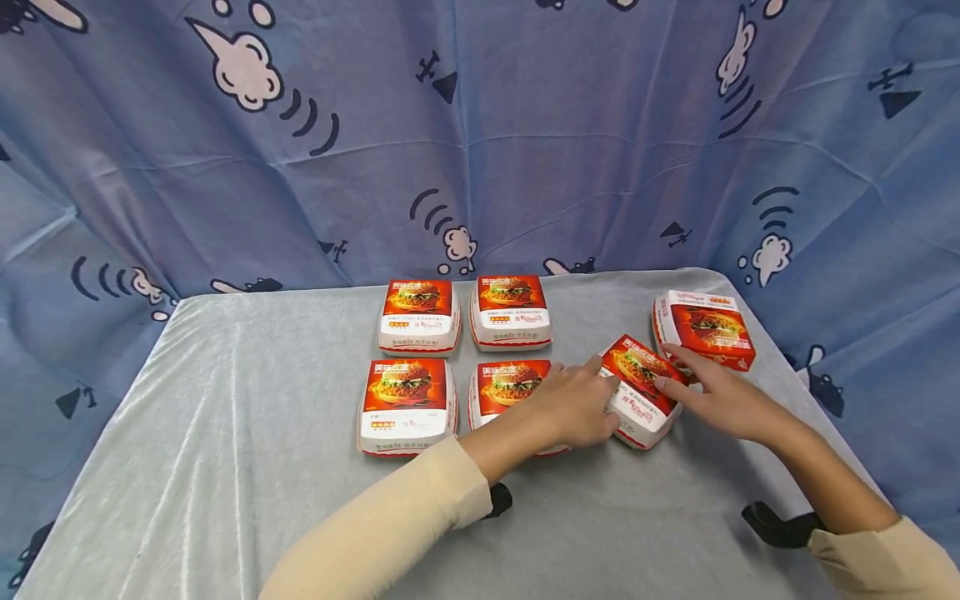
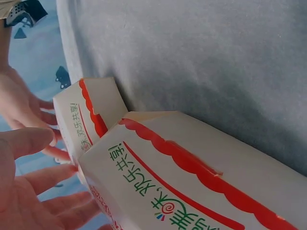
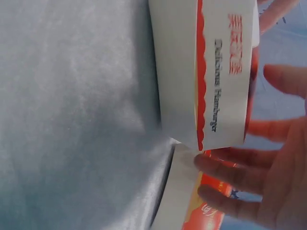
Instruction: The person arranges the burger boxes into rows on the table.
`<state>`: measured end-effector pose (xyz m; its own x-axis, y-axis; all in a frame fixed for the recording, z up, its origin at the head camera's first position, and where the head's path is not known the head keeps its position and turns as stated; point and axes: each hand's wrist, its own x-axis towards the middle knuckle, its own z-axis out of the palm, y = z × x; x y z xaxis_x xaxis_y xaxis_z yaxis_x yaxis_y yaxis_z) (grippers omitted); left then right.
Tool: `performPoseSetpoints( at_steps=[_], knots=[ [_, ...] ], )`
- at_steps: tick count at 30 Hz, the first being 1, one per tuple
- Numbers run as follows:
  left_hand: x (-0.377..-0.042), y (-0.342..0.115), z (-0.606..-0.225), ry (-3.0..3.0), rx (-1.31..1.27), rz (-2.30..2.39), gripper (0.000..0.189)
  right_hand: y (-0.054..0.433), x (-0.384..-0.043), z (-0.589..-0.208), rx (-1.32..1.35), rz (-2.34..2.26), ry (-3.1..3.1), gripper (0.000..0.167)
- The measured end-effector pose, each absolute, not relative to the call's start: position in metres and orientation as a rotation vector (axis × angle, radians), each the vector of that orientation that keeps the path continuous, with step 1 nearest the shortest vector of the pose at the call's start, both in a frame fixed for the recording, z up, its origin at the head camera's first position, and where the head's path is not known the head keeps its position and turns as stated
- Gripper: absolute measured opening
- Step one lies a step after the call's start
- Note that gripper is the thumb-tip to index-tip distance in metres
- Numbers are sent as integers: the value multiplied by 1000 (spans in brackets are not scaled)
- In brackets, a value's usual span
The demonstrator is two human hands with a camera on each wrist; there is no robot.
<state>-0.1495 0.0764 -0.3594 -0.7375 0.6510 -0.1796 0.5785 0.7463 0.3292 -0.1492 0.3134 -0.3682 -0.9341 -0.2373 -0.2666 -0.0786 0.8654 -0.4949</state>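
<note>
A red-and-white burger box (image 1: pixel 637 371) sits turned at an angle on the right of the table. My left hand (image 1: pixel 577 404) reaches to its left edge, fingers extended, and covers part of the front middle burger box (image 1: pixel 510 383). On the other side, my right hand (image 1: pixel 716 396) lies along the turned box's right edge, fingertips over its lid. In the right wrist view the right hand (image 3: pixel 283 163) has its fingers spread beside the box's printed side (image 3: pixel 223 81). The left wrist view shows the left hand (image 2: pixel 43 191) with fingers apart next to the box corners.
Another burger box (image 1: pixel 712 329) stands at the back right, turned differently. Two boxes stand in the back row, left (image 1: pixel 418 312) and middle (image 1: pixel 512 308), with one front left (image 1: pixel 407 404). A grey cloth (image 1: pixel 187 433) covers the table; a blue patterned curtain (image 1: pixel 525 183) hangs behind.
</note>
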Motion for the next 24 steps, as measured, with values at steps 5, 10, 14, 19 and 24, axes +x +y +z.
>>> performPoseSetpoints(
  at_steps=[5,10,14,19,24],
  knots=[
    [-147,75,-360,2651,952,388,46,314,-146,-365,-175,-635,2775,83],
    [-147,75,-361,2674,1021,373,38,310,-144,-367,-189,-667,2774,84],
    [-147,75,-361,2679,1067,369,33,306,-144,-369,-222,-692,2769,85],
    [-144,76,-361,2676,1105,365,32,309,-146,-373,-280,-717,2769,81],
    [-144,76,-361,2698,1104,382,29,312,-148,-373,-322,-743,2736,78]
  ],
)
